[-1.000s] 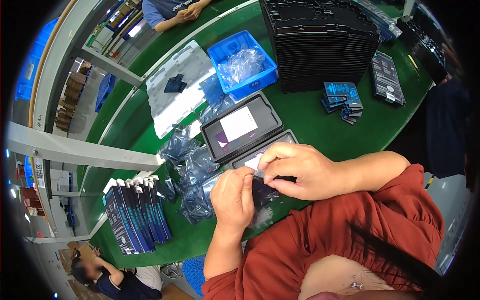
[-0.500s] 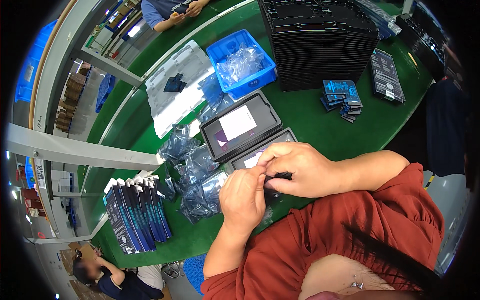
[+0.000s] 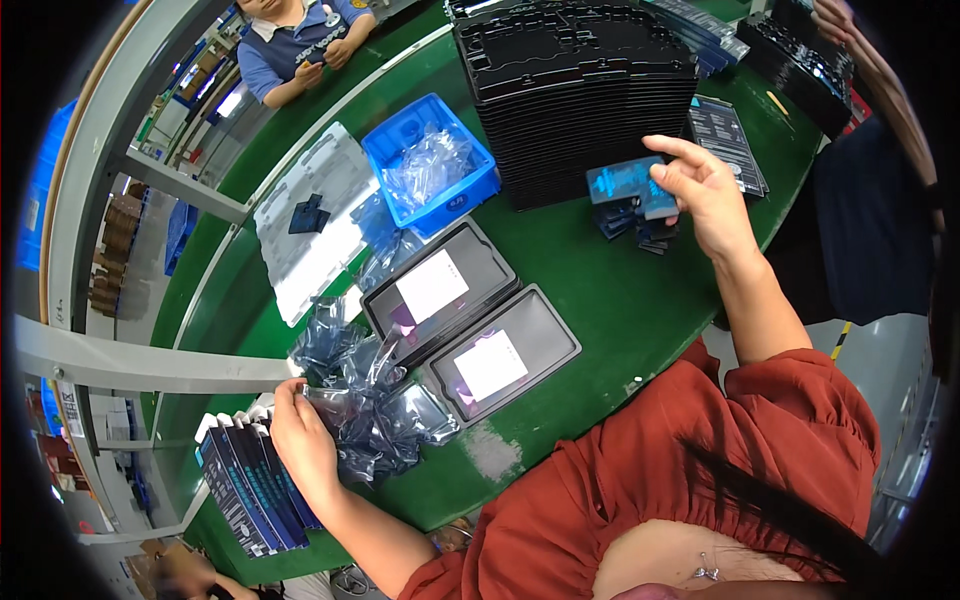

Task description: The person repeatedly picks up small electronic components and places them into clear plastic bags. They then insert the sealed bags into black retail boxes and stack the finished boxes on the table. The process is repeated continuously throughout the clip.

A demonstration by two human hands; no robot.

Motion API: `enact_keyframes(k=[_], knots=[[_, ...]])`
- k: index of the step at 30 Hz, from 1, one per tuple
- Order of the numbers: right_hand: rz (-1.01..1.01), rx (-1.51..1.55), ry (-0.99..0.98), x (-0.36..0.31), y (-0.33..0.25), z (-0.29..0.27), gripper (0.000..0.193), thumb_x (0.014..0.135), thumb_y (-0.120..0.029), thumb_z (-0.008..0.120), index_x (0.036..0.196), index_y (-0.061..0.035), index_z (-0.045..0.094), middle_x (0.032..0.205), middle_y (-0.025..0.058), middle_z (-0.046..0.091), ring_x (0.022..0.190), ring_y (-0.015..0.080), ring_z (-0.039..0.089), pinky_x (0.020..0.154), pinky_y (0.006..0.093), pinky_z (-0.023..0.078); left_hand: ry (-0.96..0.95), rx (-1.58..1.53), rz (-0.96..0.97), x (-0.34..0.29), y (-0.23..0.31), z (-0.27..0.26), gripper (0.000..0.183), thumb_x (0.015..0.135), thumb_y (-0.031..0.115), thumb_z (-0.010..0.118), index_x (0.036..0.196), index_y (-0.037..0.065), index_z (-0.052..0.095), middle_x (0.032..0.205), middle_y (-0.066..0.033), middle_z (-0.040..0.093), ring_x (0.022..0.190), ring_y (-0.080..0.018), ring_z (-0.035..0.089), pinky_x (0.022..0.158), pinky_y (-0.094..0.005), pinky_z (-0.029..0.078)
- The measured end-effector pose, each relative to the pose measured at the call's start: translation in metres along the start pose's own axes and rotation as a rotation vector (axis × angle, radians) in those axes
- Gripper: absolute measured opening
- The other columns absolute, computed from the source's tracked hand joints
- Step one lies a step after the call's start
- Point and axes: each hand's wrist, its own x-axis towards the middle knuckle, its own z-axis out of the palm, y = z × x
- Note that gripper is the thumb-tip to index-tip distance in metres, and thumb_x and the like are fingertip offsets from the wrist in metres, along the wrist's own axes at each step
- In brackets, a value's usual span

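You are no longer working both hands together over the near black tray. Your right hand is now reaching out to the small stack of blue cards, while your left hand is resting on the heap of grey plastic bags.

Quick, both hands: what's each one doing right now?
Left hand: grip closed on a grey plastic bag.
Right hand: grip closed on a small blue packet.
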Motion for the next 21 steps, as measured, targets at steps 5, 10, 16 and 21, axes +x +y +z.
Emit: enact_keyframes(k=[5,10,16,21], knots=[[0.027,-0.221,0.053,0.007,0.007,-0.012,0.032,0.086,-0.014,0.067,0.115,-0.0021,0.064,0.064,-0.0015,0.057,0.053,0.0048,0.05,0.049,0.0202,0.041,-0.017,0.137,0.089,0.007,-0.034,0.011,0.025,0.091,0.005,0.049,0.113,-0.002,0.059,0.103,-0.021,0.064,0.1,-0.0357,0.061,0.087,-0.0414,0.046],[-0.346,-0.822,0.311,-0.001,0.005,-0.013,0.03,0.081,-0.017,0.071,0.108,-0.0044,0.067,0.064,0.0045,0.055,0.052,0.0121,0.049,0.053,0.0286,0.042,0.199,0.116,0.142,0.009,-0.029,0.003,0.027,0.09,0.004,0.054,0.116,-0.003,0.057,0.112,-0.0199,0.06,0.105,-0.0357,0.057,0.092,-0.0409,0.044],[-0.432,-1.395,0.48,0.019,0.02,-0.097,0.053,0.079,-0.036,0.071,0.117,-0.0002,0.061,0.117,0.0219,0.058,0.111,0.0362,0.056,0.094,0.0421,0.045,0.308,-0.003,0.22,-0.015,0.001,-0.016,0.024,0.089,0.004,0.056,0.111,-0.004,0.059,0.115,-0.0174,0.059,0.107,-0.0337,0.055,0.095,-0.042,0.041],[0.0,-1.432,0.339,0.014,0.032,-0.102,0.103,0.067,-0.068,0.068,0.133,0.0075,0.045,0.138,0.036,0.038,0.13,0.0444,0.039,0.107,0.0449,0.034,0.262,-0.079,0.331,-0.026,0.039,-0.006,0.026,0.086,0.006,0.058,0.11,-0.003,0.06,0.117,-0.0199,0.058,0.109,-0.0357,0.055,0.098,-0.0435,0.039]])
